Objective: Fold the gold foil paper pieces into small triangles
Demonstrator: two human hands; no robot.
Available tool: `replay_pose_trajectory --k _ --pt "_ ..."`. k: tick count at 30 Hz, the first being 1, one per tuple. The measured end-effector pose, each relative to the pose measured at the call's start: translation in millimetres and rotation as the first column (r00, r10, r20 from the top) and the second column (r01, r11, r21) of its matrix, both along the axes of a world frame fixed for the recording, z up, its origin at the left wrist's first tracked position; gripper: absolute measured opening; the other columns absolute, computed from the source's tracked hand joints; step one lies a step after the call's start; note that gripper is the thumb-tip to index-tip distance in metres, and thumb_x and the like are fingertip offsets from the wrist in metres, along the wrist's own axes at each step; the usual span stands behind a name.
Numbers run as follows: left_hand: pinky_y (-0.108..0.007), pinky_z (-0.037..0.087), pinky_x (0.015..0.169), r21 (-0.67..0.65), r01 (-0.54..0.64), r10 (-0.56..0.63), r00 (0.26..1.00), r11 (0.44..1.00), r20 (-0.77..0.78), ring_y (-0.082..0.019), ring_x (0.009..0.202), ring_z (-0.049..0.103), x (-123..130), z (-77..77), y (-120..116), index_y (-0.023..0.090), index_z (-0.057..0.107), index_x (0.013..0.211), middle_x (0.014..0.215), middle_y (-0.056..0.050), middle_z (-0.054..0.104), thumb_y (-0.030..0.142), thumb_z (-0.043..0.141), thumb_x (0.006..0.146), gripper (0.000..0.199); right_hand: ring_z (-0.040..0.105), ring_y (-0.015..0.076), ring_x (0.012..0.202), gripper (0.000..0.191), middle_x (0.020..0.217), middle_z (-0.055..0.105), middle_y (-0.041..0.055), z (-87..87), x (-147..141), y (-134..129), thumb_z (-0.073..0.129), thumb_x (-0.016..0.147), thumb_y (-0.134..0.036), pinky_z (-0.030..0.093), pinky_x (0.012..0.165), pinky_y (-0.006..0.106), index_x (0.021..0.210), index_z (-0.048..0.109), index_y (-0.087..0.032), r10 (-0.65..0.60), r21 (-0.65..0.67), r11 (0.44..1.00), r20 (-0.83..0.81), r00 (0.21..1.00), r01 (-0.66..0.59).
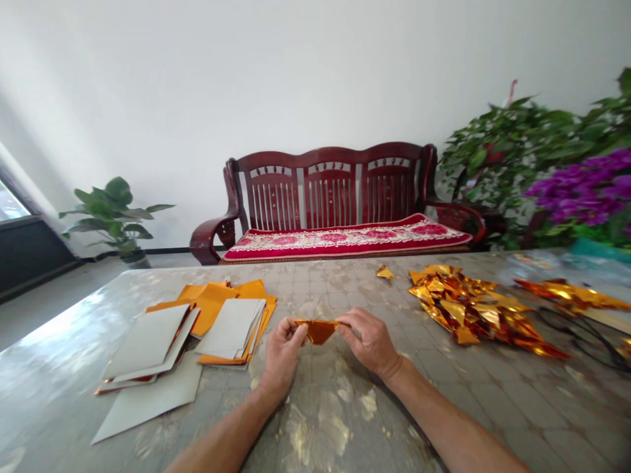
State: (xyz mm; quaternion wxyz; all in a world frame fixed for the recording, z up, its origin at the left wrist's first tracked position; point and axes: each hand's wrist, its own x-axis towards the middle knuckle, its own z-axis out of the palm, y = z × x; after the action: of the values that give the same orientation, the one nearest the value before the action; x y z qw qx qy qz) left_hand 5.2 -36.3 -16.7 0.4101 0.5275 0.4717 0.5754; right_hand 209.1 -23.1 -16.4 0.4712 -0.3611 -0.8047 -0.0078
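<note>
Between my two hands is a small piece of shiny gold foil paper [320, 332], folded into a shape with a straight upper edge and a narrower bottom. My left hand [284, 348] pinches its left corner between thumb and fingers. On the opposite corner, my right hand [369, 341] has the same kind of pinch. To the left lie stacks of foil paper sheets, one with the pale backs up [148, 345] and another [231, 328] over orange-gold sheets [210, 302]. A heap of folded gold foil pieces [463, 305] rests on the right.
The table [315, 420] has a glossy patterned cover. One folded piece [384, 272] lies apart near its far edge. At the right are more gold foil [572, 295], a dark cord [582, 338] and clear plastic [532, 263]. Behind stands a wooden bench [330, 190], with plants [116, 210] beyond the table.
</note>
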Motion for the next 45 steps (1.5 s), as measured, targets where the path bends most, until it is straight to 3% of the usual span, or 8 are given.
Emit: replay_pose_trajectory --k 22,26,31,34,37,40,45 --pt "-0.022 0.038 0.058 0.005 0.027 -0.027 0.999 1.0 -0.021 -0.012 0.058 0.049 -1 2.5 -3 0.02 0.056 0.067 0.06 0.003 0.054 0.039 0.064 0.075 0.021 0.055 0.0137 0.066 0.032 0.069 0.059 0.002 5.2 -1 0 0.042 0.099 -0.026 0.04 0.063 0.024 0.075 0.061 -0.02 -0.021 -0.085 0.996 0.081 0.996 0.028" --pt "-0.022 0.037 0.058 -0.01 0.044 -0.044 0.999 0.999 -0.015 -0.011 0.058 0.047 -1 2.1 -2 0.02 0.054 0.065 0.059 0.004 0.052 0.038 0.063 0.075 0.022 0.054 0.0133 0.063 0.031 0.067 0.057 0.0006 4.7 -3 1 0.042 0.097 -0.026 0.038 0.061 0.024 0.071 0.057 -0.02 -0.039 -0.162 0.986 0.044 0.998 0.046" --pt "-0.021 0.035 0.058 -0.021 0.052 -0.052 0.999 0.998 0.004 -0.011 0.057 0.045 -3 -3.9 2 0.02 0.052 0.065 0.059 0.005 0.05 0.038 0.063 0.076 0.023 0.054 0.013 0.062 0.035 0.064 0.056 -0.0016 3.6 -5 2 0.046 0.096 -0.037 0.041 0.059 0.023 0.068 0.057 -0.02 0.008 -0.39 0.918 -0.172 0.985 -0.076" --pt "-0.021 0.035 0.058 -0.035 0.042 -0.042 0.999 0.998 0.004 -0.01 0.057 0.045 -5 -7.5 5 0.02 0.053 0.066 0.06 0.005 0.05 0.04 0.063 0.077 0.024 0.056 0.0139 0.062 0.041 0.062 0.058 -0.001 5.1 -6 1 0.046 0.094 -0.047 0.046 0.058 0.023 0.068 0.06 -0.019 0.025 -0.521 0.819 -0.384 0.923 -0.24" --pt "-0.021 0.035 0.058 -0.045 0.034 -0.034 0.999 0.998 0.01 -0.01 0.057 0.045 -5 -8.6 6 0.02 0.053 0.067 0.06 0.005 0.05 0.041 0.063 0.077 0.026 0.06 0.0149 0.063 0.041 0.065 0.063 0.0015 5.6 -7 3 0.048 0.092 -0.051 0.05 0.061 0.026 0.079 0.068 -0.017 -0.014 -0.552 0.757 -0.55 0.835 -0.351" --pt "-0.021 0.035 0.057 -0.063 0.021 -0.019 0.999 0.998 0.04 -0.009 0.056 0.044 -4 -6.6 6 0.019 0.052 0.064 0.059 0.005 0.05 0.042 0.065 0.075 0.028 0.062 0.0151 0.061 0.038 0.07 0.068 0.0031 3.8 -8 5 0.054 0.087 -0.051 0.051 0.059 0.027 0.091 0.07 -0.017 -0.059 -0.545 0.74 -0.636 0.769 -0.395" --pt "-0.02 0.032 0.054 -0.114 0.032 -0.021 0.995 0.993 0.1 -0.008 0.053 0.042 -2 -1.7 5 0.019 0.051 0.063 0.056 0.005 0.049 0.045 0.068 0.071 0.032 0.063 0.0156 0.062 0.033 0.069 0.069 0.0022 3.2 -7 5 0.062 0.081 -0.046 0.053 0.061 0.028 0.094 0.072 -0.018 -0.064 -0.559 0.735 -0.621 0.781 -0.385"
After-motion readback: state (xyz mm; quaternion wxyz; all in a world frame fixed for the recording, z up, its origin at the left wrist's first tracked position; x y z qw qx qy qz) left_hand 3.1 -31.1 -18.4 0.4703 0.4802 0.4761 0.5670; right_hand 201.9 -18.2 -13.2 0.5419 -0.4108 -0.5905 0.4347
